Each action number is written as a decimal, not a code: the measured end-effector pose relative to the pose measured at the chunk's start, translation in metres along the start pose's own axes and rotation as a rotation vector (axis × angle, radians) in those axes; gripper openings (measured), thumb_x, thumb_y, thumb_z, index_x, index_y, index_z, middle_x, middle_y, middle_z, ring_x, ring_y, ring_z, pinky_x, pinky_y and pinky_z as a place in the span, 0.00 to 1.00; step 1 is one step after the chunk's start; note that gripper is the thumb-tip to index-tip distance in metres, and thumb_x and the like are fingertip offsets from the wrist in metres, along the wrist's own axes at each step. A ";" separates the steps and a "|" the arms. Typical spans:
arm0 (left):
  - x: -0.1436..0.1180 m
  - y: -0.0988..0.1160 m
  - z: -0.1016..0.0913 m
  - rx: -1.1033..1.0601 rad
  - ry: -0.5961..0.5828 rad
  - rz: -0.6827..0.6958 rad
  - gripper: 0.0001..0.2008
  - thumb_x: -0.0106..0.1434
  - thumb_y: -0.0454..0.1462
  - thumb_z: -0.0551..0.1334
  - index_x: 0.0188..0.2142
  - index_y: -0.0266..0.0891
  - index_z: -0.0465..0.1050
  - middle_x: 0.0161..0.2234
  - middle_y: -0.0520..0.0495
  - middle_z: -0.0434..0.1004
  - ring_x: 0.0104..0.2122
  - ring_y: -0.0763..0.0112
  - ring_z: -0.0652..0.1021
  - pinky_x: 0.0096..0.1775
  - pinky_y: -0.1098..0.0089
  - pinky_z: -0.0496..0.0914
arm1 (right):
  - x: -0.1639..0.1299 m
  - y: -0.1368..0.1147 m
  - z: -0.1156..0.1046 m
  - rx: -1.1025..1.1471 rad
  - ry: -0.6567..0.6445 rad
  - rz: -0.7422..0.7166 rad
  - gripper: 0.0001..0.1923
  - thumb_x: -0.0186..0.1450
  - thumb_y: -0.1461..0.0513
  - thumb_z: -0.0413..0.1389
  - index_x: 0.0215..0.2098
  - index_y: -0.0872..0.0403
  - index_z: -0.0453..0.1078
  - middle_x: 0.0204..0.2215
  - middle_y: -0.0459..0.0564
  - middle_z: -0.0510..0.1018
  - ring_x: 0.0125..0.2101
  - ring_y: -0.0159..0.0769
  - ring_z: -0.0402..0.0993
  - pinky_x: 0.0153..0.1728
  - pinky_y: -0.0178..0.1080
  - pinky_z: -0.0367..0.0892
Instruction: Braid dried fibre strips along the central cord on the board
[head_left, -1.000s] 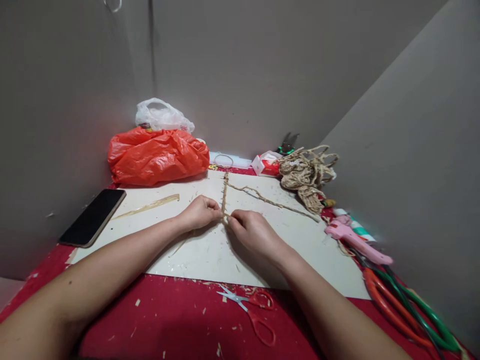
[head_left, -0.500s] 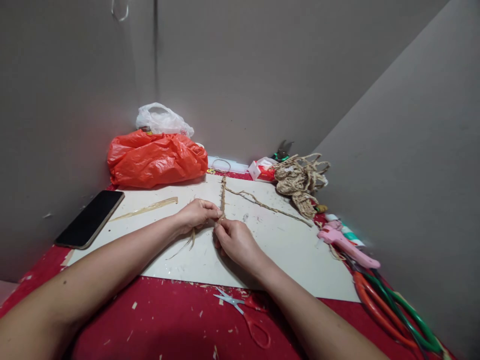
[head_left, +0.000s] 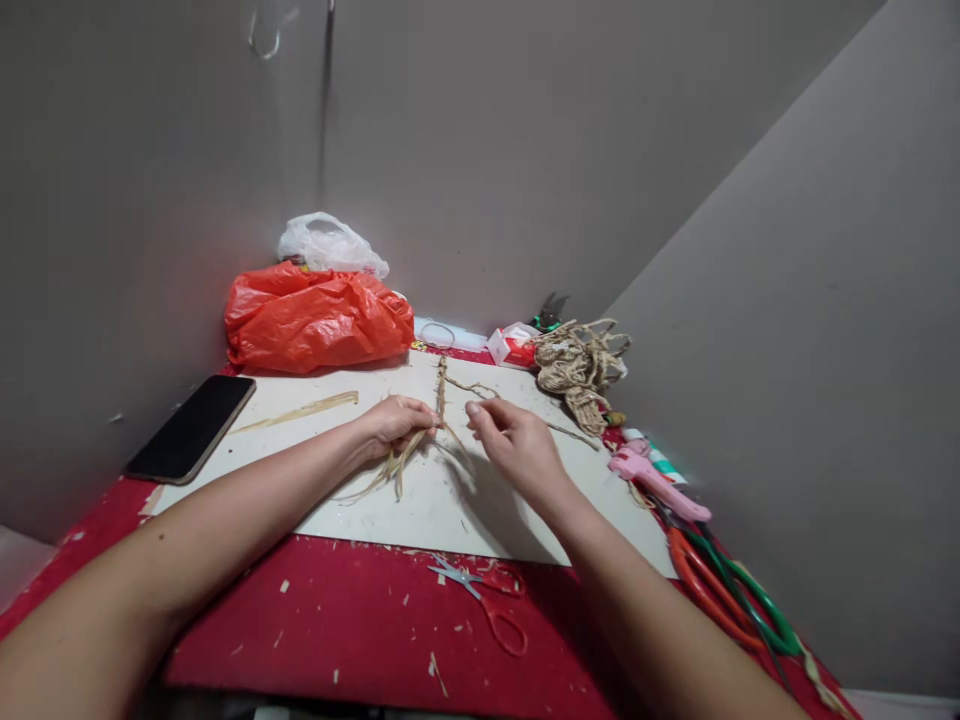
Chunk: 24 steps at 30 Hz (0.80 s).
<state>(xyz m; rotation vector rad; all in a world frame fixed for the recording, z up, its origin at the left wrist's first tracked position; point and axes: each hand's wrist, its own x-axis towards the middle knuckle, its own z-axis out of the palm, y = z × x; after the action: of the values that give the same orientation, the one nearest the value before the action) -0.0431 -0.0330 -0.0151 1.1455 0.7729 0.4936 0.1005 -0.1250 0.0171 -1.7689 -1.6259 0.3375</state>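
Coarse twisted straw cord (head_left: 441, 395), frayed strands (head_left: 390, 470)

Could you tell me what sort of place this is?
Probably a home craft corner: a pink glue gun, small red scissors and a bundle of braided straw rope lie around the white work board.

I saw tan fibre strands (head_left: 390, 468) on a white board (head_left: 420, 500) over a red tablecloth (head_left: 337, 640). Far left lay an orange-red bag (head_left: 319, 315) and a black phone (head_left: 191, 428); right, a pink glue gun (head_left: 656, 482).
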 end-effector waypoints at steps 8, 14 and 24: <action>-0.003 -0.003 -0.001 0.060 -0.035 0.041 0.05 0.51 0.33 0.60 0.21 0.34 0.67 0.15 0.53 0.68 0.10 0.85 0.55 0.16 0.75 0.43 | 0.027 0.027 0.034 0.575 -0.576 0.406 0.19 0.61 0.49 0.50 0.25 0.56 0.64 0.11 0.36 0.52 0.10 0.21 0.41 0.11 0.29 0.39; 0.004 -0.009 0.000 0.199 -0.067 0.117 0.03 0.49 0.33 0.60 0.24 0.33 0.70 0.15 0.55 0.65 0.13 0.85 0.55 0.17 0.76 0.48 | 0.031 0.044 0.027 0.755 -0.735 0.494 0.20 0.59 0.48 0.53 0.21 0.54 0.58 0.10 0.34 0.50 0.10 0.20 0.38 0.11 0.27 0.34; 0.004 -0.011 -0.002 0.659 0.076 0.398 0.10 0.53 0.38 0.58 0.24 0.33 0.74 0.20 0.51 0.71 0.22 0.77 0.67 0.27 0.75 0.61 | 0.020 0.029 0.032 0.935 -0.513 0.594 0.14 0.57 0.56 0.55 0.20 0.57 0.62 0.08 0.35 0.52 0.10 0.19 0.39 0.11 0.27 0.36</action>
<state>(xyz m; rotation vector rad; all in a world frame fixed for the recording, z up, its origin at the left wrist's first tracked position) -0.0421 -0.0326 -0.0268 1.9248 0.7989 0.6356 0.1063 -0.0950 -0.0188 -1.3909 -0.8884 1.6308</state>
